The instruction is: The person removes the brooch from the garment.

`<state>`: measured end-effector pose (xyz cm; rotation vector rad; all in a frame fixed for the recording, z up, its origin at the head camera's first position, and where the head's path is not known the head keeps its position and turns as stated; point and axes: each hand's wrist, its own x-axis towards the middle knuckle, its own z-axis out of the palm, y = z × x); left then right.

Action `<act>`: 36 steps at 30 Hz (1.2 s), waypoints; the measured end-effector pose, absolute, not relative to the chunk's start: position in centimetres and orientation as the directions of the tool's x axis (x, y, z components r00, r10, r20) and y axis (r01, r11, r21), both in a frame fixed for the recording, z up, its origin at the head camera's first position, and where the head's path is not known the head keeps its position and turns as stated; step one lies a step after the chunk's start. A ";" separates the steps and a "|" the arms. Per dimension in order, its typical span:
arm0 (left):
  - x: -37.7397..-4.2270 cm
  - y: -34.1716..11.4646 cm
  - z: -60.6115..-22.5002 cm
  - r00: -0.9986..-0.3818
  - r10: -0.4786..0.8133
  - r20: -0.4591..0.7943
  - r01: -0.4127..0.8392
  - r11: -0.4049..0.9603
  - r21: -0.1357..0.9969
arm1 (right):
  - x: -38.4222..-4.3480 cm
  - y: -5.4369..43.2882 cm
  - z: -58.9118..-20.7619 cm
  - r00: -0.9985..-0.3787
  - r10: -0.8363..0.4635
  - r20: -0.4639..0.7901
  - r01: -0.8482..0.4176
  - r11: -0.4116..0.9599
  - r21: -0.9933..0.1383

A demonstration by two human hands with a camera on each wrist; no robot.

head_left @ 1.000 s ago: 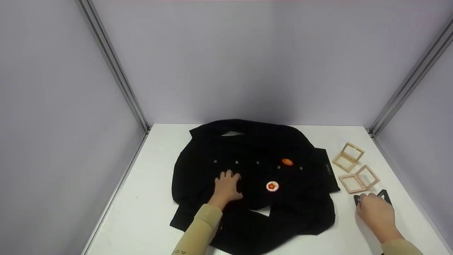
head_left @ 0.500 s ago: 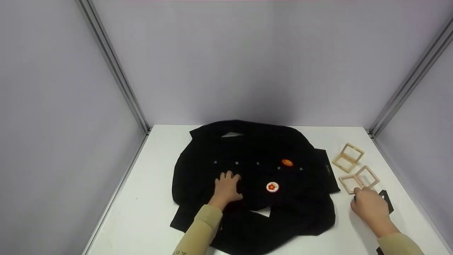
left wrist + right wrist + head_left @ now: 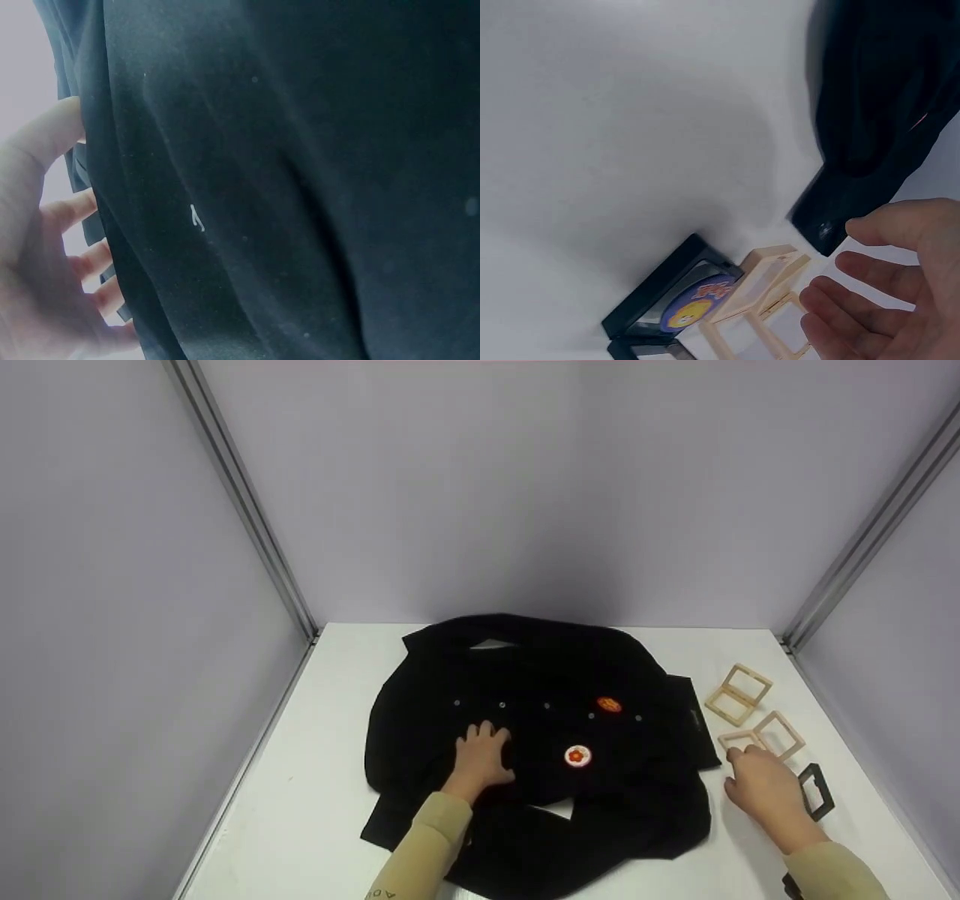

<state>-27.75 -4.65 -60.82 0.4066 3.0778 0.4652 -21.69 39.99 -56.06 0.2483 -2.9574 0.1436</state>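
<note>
A black jacket point(image 3: 555, 682) with small metal snaps lies spread over the table. My left hand point(image 3: 478, 756) rests on its front with fingers spread and slightly bent; the left wrist view has that hand point(image 3: 52, 255) at the dark cloth. Two patches show on the jacket, an orange oval one point(image 3: 609, 704) and a white round one point(image 3: 577, 756) with a red flower. My right hand point(image 3: 769, 789) is over the table at the right, overlapping the near light wooden frame case point(image 3: 781, 735). In the right wrist view, its relaxed fingers point(image 3: 855, 315) hold nothing.
A black frame case point(image 3: 816, 793) stands opened right of my right hand; the right wrist view shows a purple round patch point(image 3: 697, 301) with a yellow figure inside it. Another hinged wooden case point(image 3: 739, 694) stands farther back. Grey walls point(image 3: 525, 495) enclose the table.
My right hand has moved left and a little away from me, off the black case, which now shows uncovered. My left hand and the jacket have stayed put.
</note>
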 end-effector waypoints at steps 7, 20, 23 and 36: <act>-27.8 -4.6 -60.8 -0.966 0.255 0.033 0.254 0.926 0.279 | -22.8 38.2 -55.6 -0.960 -0.178 0.214 -0.197 0.978 -0.072; -28.0 -4.4 -60.9 -0.970 0.240 0.022 0.238 0.940 0.243 | -24.7 33.4 -55.1 -0.928 -0.247 0.281 -0.270 0.962 -0.049; -28.0 -4.5 -61.0 -0.971 0.239 0.022 0.237 0.939 0.250 | -25.2 32.4 -55.1 -0.919 -0.271 0.286 -0.290 0.957 -0.027; -28.0 -4.6 -61.0 -0.970 0.242 0.034 0.242 0.933 0.267 | -26.4 28.8 -55.2 -0.903 -0.306 0.300 -0.330 0.943 -0.031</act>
